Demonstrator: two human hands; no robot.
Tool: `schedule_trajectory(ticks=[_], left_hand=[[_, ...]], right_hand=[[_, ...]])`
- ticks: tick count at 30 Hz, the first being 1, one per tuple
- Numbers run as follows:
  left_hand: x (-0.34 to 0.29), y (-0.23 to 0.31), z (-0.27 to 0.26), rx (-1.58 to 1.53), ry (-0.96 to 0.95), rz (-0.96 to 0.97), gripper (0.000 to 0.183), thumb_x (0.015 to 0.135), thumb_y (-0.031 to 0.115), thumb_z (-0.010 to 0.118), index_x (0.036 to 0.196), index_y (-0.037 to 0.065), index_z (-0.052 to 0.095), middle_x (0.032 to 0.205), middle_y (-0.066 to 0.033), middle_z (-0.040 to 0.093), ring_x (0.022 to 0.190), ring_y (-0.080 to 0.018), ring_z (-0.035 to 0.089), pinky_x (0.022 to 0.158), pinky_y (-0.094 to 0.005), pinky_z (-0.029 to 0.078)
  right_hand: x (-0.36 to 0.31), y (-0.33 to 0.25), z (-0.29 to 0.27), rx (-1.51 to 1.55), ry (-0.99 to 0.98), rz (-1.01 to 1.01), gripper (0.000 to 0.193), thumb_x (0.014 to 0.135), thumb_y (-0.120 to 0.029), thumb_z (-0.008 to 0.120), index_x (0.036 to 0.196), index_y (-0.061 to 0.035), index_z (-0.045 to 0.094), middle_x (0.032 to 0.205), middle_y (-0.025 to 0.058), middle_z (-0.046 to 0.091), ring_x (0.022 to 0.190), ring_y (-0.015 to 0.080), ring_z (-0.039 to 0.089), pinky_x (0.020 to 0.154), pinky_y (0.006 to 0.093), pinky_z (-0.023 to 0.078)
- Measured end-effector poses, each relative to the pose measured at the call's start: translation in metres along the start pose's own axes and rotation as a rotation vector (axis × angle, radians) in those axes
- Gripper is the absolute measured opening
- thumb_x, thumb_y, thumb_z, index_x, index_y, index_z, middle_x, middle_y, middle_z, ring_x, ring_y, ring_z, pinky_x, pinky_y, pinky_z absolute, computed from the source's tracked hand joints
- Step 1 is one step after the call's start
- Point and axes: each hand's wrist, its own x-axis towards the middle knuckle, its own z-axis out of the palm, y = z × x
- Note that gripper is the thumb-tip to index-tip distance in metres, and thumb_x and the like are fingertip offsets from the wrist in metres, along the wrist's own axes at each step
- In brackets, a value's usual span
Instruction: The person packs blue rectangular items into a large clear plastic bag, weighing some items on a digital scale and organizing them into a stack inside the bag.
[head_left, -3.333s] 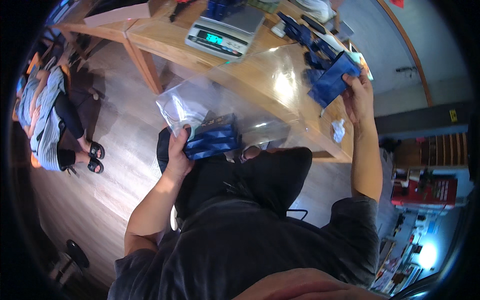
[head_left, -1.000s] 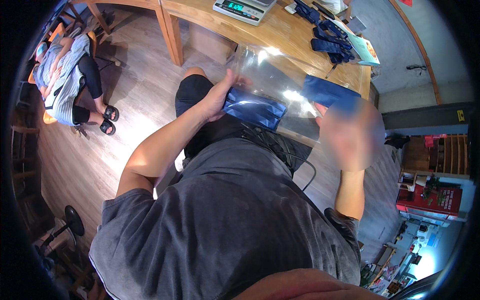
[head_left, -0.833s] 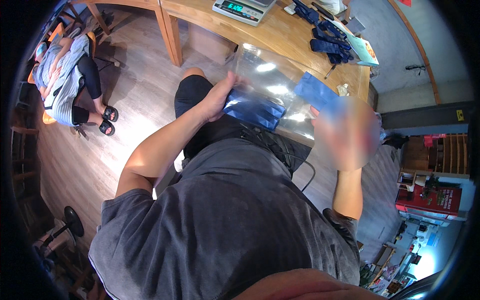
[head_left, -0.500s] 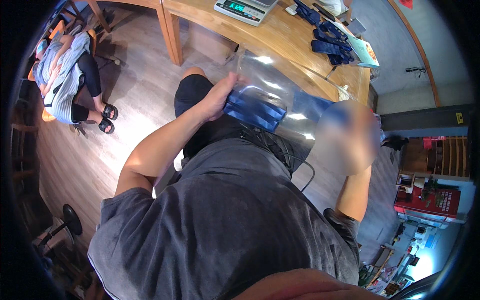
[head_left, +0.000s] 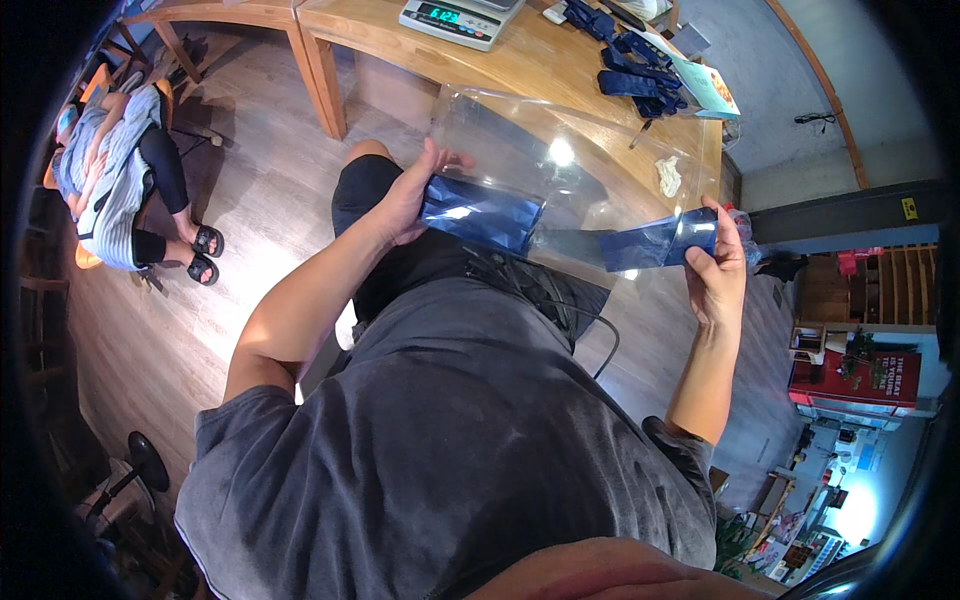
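Note:
A wide piece of clear plastic film or bag (head_left: 500, 125) stretches between my hands, above my lap and the table's edge. My left hand (head_left: 410, 200) grips its left side, next to a shiny dark-blue panel (head_left: 480, 215); the fingertips show through the clear part. At the right, my right hand (head_left: 720, 265) pinches a second shiny blue piece (head_left: 650, 242) between thumb and fingers. Whether the two blue pieces belong to the film or lie inside it, I cannot tell.
On the wooden table (head_left: 375, 35) ahead are a digital scale (head_left: 460, 25), several navy-blue bundles (head_left: 640, 80), a light-green printed card (head_left: 705, 88) and crumpled white tissue (head_left: 668, 176). A person (head_left: 120, 170) sits at the far left. Cables (head_left: 560, 300) lie across my lap.
My right hand has moved slightly up and, blurred before, now shows clearly, pinching the blue piece. The clear film is spread wider and flatter. The view has shifted slightly.

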Motion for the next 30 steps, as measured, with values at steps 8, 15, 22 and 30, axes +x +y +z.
schedule_trajectory(ticks=[8,15,22,30], left_hand=[[-0.005,0.016,0.013,-0.125,0.164,-0.394,0.084,0.086,0.075,0.047,0.124,0.002,0.06,0.113,-0.0164,0.068,0.101,-0.0276,0.068,0.081,-0.0451,0.058],[-0.004,0.012,0.01,-0.13,0.157,-0.43,0.08,0.086,0.072,0.053,0.124,0.002,0.06,0.115,-0.0155,0.068,0.098,-0.0258,0.069,0.079,-0.0442,0.059],[-0.001,0.005,0.001,-0.097,0.039,-0.339,0.068,0.092,0.062,0.054,0.127,0.004,0.057,0.112,-0.0111,0.067,0.107,-0.0217,0.064,0.09,-0.0411,0.054],[-0.004,-0.001,0.003,-0.035,-0.136,-0.165,0.044,0.095,0.046,0.059,0.124,0.012,0.056,0.113,-0.006,0.063,0.103,-0.0155,0.064,0.088,-0.0321,0.054]], right_hand=[[0.014,0.012,-0.005,0.115,0.014,0.096,0.032,0.088,-0.004,0.068,0.118,0.0002,0.057,0.102,0.0055,0.068,0.089,0.0126,0.066,0.081,0.0263,0.053],[0.022,0.014,-0.002,0.109,0.012,0.322,0.033,0.092,-0.006,0.064,0.122,-0.0001,0.055,0.1,0.006,0.069,0.086,0.0128,0.067,0.078,0.0283,0.055],[0.028,0.007,-0.016,-0.322,-0.162,0.465,0.052,0.086,0.0,0.063,0.135,0.0002,0.044,0.103,0.0073,0.065,0.087,0.0139,0.066,0.076,0.0289,0.055],[0.031,0.009,0.019,-0.321,-0.294,0.424,0.057,0.087,-0.009,0.067,0.137,0.0002,0.04,0.106,0.0064,0.062,0.088,0.0119,0.063,0.075,0.0224,0.05]])
